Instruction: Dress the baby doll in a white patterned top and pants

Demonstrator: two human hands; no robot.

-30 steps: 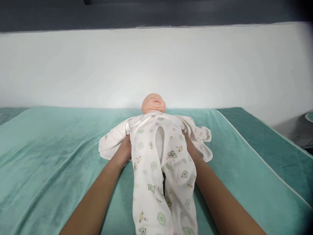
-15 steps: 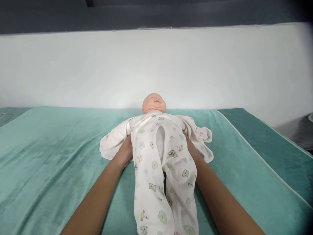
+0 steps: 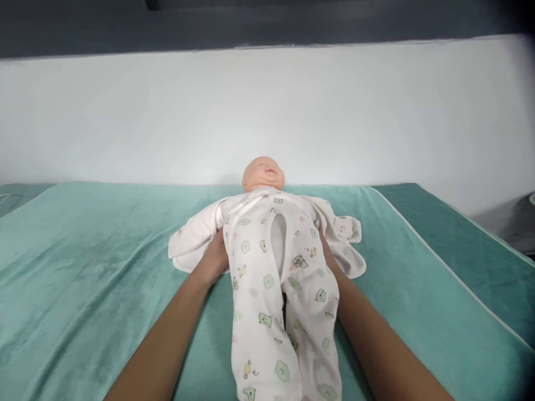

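Note:
A baby doll (image 3: 263,174) lies on its back, head away from me, on a green sheet. Over its body and legs are white baby pants (image 3: 267,328) printed with green and yellow figures, with an opening at the crotch. Beneath its upper body a white baby shirt (image 3: 195,239) lies spread, one side out to the left and the other to the right. My left hand (image 3: 217,256) is at the doll's left-hand side, its fingers hidden under the pants and body. On the opposite side my right hand (image 3: 327,250) is mostly covered by the pants, fingers out of sight.
The green sheet (image 3: 104,267) covers the bed, with folds on the left and a darker green strip (image 3: 468,250) on the right. A white wall (image 3: 267,111) stands right behind the doll's head. A dark object (image 3: 520,225) is at the far right edge.
The pants have shifted slightly to the right, and the doll's head has tipped a little. Both hands stay at the doll's sides.

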